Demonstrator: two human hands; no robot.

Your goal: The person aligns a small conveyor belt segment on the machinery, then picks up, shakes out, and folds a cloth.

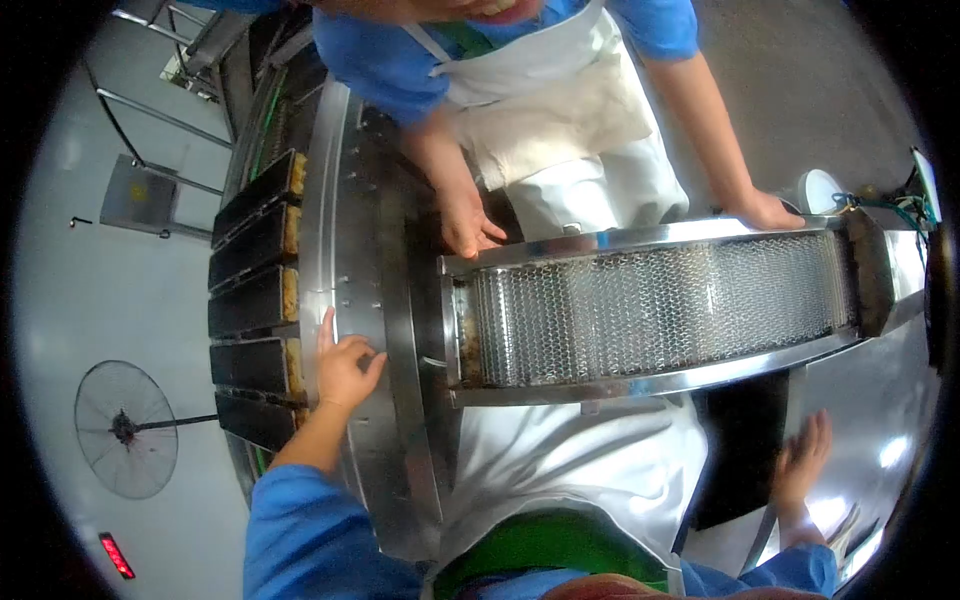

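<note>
My left hand (345,368) rests on the steel rail (318,230) beside the row of dark pans, its index finger stretched along the rail and nothing in its grasp. On the right, my right hand (803,460) is spread over a steel surface (870,410) and holds nothing. Between my hands and a co-worker lies a narrow mesh conveyor belt (650,310) in a steel frame. The co-worker's one hand (468,222) hangs near the belt's left end, and the other hand (768,212) leans on the frame's far edge.
Dark rectangular pans (255,300) with yellowish ends stand in a row at the left. A wall fan (125,428), a grey box (140,195) and a red display (116,556) are farther left. A round white disc (820,192) and cables sit at the right.
</note>
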